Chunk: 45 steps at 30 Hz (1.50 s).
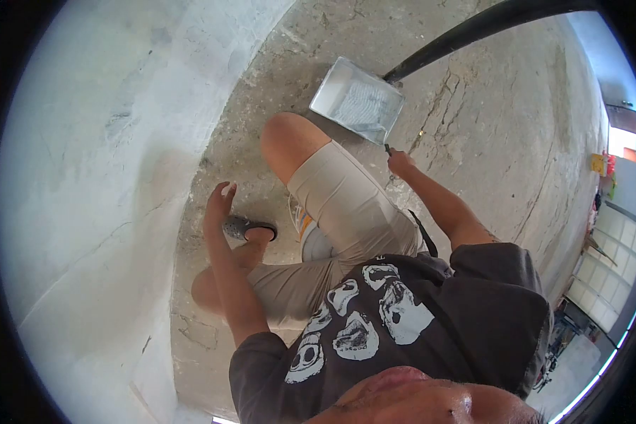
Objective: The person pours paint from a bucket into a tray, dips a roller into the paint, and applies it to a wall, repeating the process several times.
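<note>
My right hand (401,164) is closed around the dark handle of a paint roller (380,131), whose frame reaches into the lower right corner of a paint tray (326,90). The tray lies on the floor beyond my knee and holds whitish paint with a ridged surface. Away from the tray, my left hand (220,201) hangs near the wall with its fingers apart and holds nothing visible. A gray clog (240,227) is on my foot just beside that hand.
A whitish wall (120,184) rises on the left. A thick black pipe (473,34) slants down to the tray's far edge. Under my legs is a pale bucket (316,244), partly hidden. Cracks run through the concrete floor (502,162). Assorted items and pale panels (608,258) stand far right.
</note>
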Available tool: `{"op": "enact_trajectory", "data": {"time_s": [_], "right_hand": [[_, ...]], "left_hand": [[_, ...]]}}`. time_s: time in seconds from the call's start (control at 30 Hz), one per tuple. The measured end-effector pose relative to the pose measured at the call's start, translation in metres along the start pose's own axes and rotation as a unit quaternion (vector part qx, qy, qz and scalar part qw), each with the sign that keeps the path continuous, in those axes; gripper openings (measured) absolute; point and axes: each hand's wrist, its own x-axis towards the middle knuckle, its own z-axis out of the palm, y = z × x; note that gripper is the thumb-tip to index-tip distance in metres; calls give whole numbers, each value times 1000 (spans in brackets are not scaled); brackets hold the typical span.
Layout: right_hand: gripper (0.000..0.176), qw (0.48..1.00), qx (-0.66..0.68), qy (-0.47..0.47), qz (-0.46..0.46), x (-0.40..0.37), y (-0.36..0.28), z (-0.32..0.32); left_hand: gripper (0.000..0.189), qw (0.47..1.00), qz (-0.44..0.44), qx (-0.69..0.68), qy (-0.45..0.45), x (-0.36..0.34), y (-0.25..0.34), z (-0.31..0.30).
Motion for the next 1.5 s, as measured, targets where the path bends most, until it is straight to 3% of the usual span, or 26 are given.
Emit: {"op": "enact_trajectory", "data": {"time_s": [0.17, 0.4, 0.6, 0.9, 1.1, 1.23, 1.3, 1.5], "right_hand": [[32, 999, -47, 0, 12, 30, -23, -7], [31, 992, -121, -6, -27, 49, -43, -73], [33, 990, -102, 82, -56, 103, -52, -74], [35, 992, -90, 80, -44, 142, -96, -101], [37, 996, -35, 82, -1, 136, -117, -74], [37, 996, 3, 91, 3, 126, -82, -43], [38, 996, -53, 63, -31, 105, -62, -32], [37, 998, -61, 6, -6, 29, -25, -5]], "left_hand": [[57, 1000, -16, 10, -14, -1, -3, -1], [58, 1000, -10, -8, -23, 3, 1, -3], [57, 999, -20, -22, -34, 6, 6, 0], [54, 998, -23, -36, -40, 8, -2, 5], [55, 999, -28, -18, -31, 3, -4, 4], [57, 999, -30, -20, -29, 3, -5, 3], [57, 999, -24, -23, -32, 2, 1, -1], [55, 1000, -10, -14, -10, 3, 9, -4]]}}
